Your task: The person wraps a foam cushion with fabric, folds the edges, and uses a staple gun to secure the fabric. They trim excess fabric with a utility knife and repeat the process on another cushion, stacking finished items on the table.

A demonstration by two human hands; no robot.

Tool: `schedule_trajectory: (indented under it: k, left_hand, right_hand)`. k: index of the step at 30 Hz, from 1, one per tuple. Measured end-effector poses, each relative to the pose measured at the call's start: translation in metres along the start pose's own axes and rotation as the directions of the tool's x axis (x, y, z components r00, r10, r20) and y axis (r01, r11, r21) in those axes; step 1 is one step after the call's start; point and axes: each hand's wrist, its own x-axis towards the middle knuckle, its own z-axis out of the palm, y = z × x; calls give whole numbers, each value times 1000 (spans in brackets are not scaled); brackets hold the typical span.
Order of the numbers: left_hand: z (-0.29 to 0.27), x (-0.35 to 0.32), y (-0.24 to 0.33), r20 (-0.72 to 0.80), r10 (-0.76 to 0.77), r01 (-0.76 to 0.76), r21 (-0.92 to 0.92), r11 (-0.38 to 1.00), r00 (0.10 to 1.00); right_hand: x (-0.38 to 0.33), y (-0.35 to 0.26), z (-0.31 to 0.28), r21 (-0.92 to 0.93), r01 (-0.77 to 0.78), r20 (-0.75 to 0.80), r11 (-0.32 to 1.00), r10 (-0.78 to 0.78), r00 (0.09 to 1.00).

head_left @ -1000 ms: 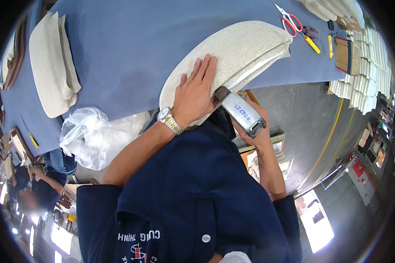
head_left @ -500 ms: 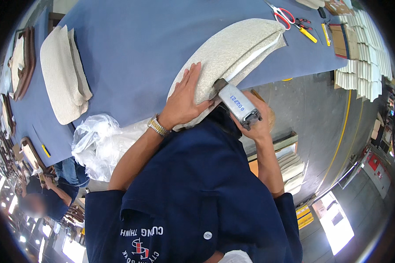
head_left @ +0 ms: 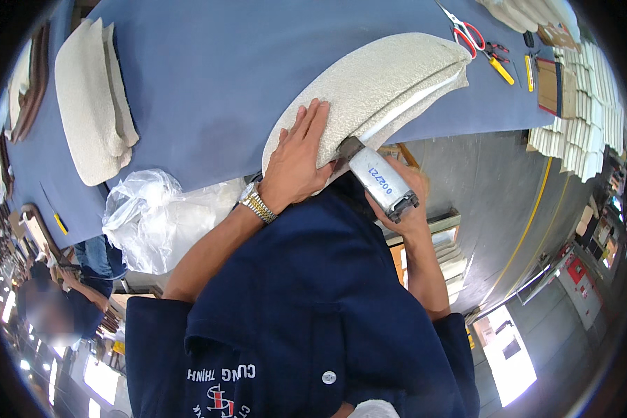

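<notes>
L hand [head_left: 296, 166] flat, thumb out, on beige upholstered pad [head_left: 376, 83], prob. to steady it; R hand [head_left: 414, 220] wrapped round staple gun [head_left: 377, 174] at edge.

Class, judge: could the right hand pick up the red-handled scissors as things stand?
Probably not: the right hand is gripping a grey handheld tool, though the red-handled scissors lie in view beyond the beige fabric piece.

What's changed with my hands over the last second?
The left hand has shifted left and toward the body on the beige padded piece. Nothing was newly gripped or released. The right hand still holds the grey handheld tool at the piece's near edge; the scissors stay on the table.
</notes>
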Motion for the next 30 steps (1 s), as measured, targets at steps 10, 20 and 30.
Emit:
schedule_trajectory:
  k: [10, 20, 30]
  left_hand:
    - [4, -2, -2, -12, 11, -10, 45, 999, 1000]
    - [7, -1, -2, -16, 25, -24, 42, 999, 1000]
    - [6, -5, -2, -24, 69, -67, 51, 996, 997]
  right_hand:
    - [-10, -5, -1, -25, 44, 57, 999, -42, 997]
    - [-14, -2, 13, -7, -9, 4, 1000, 9, 1000]
    - [-20, -3, 17, 30, 56, 67, 998, -57, 996]
